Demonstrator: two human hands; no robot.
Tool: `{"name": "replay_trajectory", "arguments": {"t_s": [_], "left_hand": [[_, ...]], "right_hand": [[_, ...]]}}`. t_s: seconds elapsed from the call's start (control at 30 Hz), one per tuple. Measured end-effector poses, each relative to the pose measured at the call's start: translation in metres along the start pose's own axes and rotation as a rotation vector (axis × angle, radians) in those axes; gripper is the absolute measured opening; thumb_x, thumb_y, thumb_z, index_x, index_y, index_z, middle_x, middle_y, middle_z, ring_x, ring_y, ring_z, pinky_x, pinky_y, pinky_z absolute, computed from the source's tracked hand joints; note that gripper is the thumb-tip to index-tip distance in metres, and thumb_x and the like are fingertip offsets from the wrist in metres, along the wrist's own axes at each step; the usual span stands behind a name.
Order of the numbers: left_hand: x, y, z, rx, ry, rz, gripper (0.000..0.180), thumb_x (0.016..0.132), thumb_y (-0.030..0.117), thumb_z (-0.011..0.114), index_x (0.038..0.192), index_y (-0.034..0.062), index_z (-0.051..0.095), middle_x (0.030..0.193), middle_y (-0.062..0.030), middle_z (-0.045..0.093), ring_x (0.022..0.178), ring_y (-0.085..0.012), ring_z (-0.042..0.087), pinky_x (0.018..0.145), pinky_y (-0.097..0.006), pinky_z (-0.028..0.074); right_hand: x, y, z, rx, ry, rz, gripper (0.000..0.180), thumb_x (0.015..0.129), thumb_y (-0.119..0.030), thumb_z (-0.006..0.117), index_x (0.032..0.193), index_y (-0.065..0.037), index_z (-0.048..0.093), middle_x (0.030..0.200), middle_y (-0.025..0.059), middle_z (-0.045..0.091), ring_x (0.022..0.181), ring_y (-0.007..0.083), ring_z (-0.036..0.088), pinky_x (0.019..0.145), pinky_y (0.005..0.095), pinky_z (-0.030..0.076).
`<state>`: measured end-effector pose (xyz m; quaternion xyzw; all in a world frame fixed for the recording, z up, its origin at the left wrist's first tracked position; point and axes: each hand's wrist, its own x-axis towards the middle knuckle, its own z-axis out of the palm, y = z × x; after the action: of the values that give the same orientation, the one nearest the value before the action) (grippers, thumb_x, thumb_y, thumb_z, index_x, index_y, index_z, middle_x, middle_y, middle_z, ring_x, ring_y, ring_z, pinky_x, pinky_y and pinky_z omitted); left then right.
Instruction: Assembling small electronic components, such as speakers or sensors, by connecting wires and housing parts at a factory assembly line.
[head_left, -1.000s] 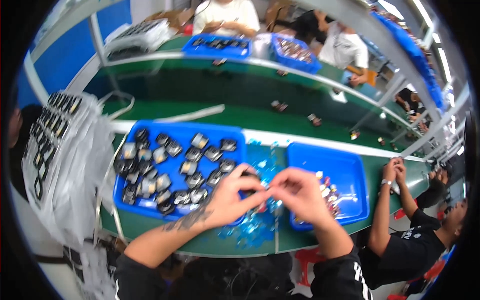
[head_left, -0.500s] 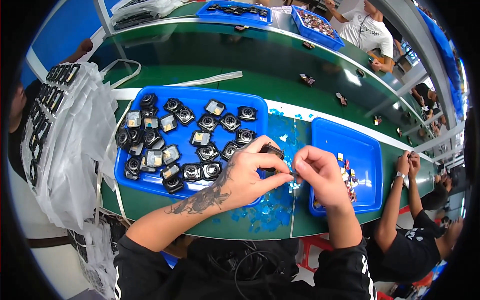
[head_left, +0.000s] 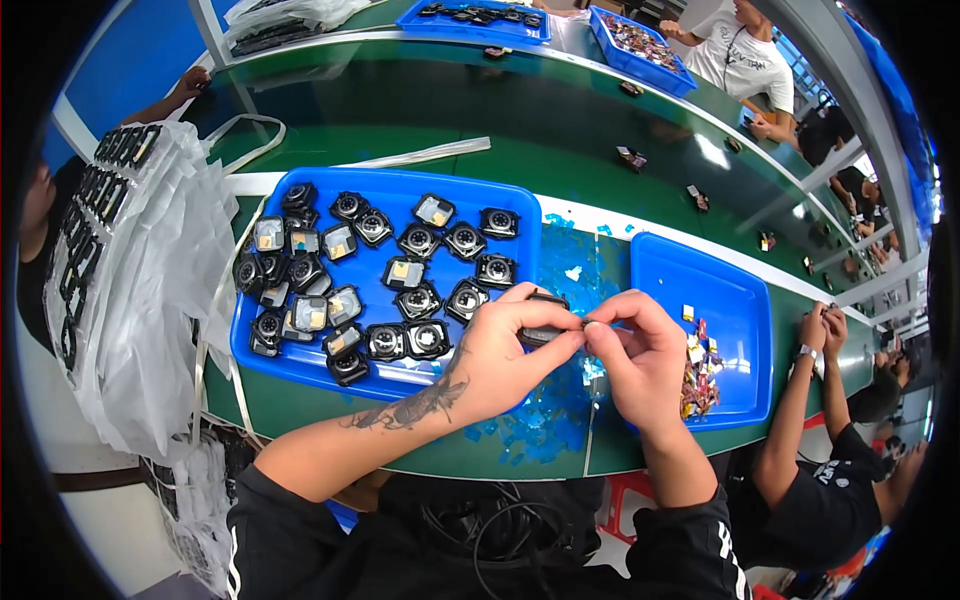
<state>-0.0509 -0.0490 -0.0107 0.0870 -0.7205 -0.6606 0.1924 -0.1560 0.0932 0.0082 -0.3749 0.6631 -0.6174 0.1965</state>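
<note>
My left hand (head_left: pixel 505 345) is closed around a black smartwatch case (head_left: pixel 540 336), gripping it between thumb and fingers. Against its right end, my right hand (head_left: pixel 640 345) is pinched, fingertips meeting those of the left; whatever lies between them is too small to make out. Both hands are above the table, between two blue trays. The left tray (head_left: pixel 400 179) holds several black watch cases (head_left: pixel 419 240), some with round sensor backs up, others showing pale insides. In the right tray (head_left: pixel 735 325) lies a heap of small coloured parts (head_left: pixel 702 380).
Blue film scraps (head_left: pixel 530 430) litter the green table. A green conveyor belt (head_left: pixel 400 110) beyond carries small parts (head_left: pixel 698 198). Plastic-wrapped watch frames (head_left: pixel 110 220) are stacked at the left. A co-worker's hands (head_left: pixel 822 330) are at the right; more people sit across the belt.
The watch case in my left hand has tilted flatter, and my fingertips have drawn together. Small parts on the belt have shifted right in view. A person's hand at far left has moved.
</note>
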Motion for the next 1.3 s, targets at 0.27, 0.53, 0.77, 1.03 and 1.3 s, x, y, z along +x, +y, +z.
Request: {"name": "replay_trajectory", "arguments": {"t_s": [0.27, 0.53, 0.77, 1.03, 1.3], "left_hand": [[-0.002, -0.003, 0.001, -0.407, -0.067, -0.041, 0.056, 0.094, -0.008, 0.042, 0.147, 0.0050, 0.031, 0.126, -0.0107, 0.052, 0.114, -0.0150, 0.054, 0.097, -0.027, 0.045], [-0.006, -0.002, 0.012, -0.505, -0.097, -0.063, 0.056, 0.092, -0.009, 0.045, 0.145, -0.0045, 0.029, 0.138, -0.0185, 0.046, 0.129, -0.0219, 0.047, 0.108, -0.033, 0.038], [-0.008, -0.004, 0.014, -0.494, -0.124, -0.093, 0.053, 0.093, -0.011, 0.045, 0.144, -0.0060, 0.030, 0.139, -0.0194, 0.045, 0.128, -0.0224, 0.048, 0.107, -0.033, 0.040], [-0.015, -0.006, 0.020, -0.333, -0.091, -0.016, 0.051, 0.093, -0.009, 0.043, 0.143, -0.0035, 0.035, 0.138, -0.0173, 0.049, 0.124, -0.0196, 0.053, 0.102, -0.030, 0.044], [-0.008, -0.005, 0.016, -0.302, -0.165, -0.012, 0.049, 0.093, -0.010, 0.043, 0.141, -0.0040, 0.036, 0.135, -0.0177, 0.050, 0.122, -0.0194, 0.054, 0.099, -0.030, 0.044]], "right_hand": [[-0.002, -0.003, 0.001, -0.191, 0.085, -0.103, 0.009, 0.087, 0.002, 0.064, 0.096, 0.001, 0.063, 0.088, 0.0073, 0.064, 0.072, 0.0098, 0.059, 0.060, 0.0224, 0.049], [0.001, -0.018, 0.007, -0.428, 0.088, -0.019, 0.014, 0.077, 0.003, 0.072, 0.089, -0.003, 0.068, 0.075, 0.0064, 0.065, 0.054, 0.0120, 0.052, 0.051, 0.0252, 0.043], [0.002, -0.011, 0.007, -0.459, 0.075, -0.185, 0.010, 0.078, 0.004, 0.071, 0.086, 0.000, 0.067, 0.072, 0.0010, 0.061, 0.056, 0.0049, 0.043, 0.049, 0.0209, 0.032], [0.002, -0.016, 0.007, -0.522, 0.054, -0.154, 0.011, 0.075, 0.001, 0.072, 0.081, -0.003, 0.064, 0.066, 0.0064, 0.060, 0.053, 0.0164, 0.050, 0.050, 0.0283, 0.041], [0.002, -0.012, -0.005, -0.716, 0.048, -0.118, 0.016, 0.074, 0.001, 0.073, 0.080, -0.003, 0.059, 0.072, 0.0054, 0.056, 0.066, 0.0193, 0.054, 0.066, 0.0279, 0.046]]}}
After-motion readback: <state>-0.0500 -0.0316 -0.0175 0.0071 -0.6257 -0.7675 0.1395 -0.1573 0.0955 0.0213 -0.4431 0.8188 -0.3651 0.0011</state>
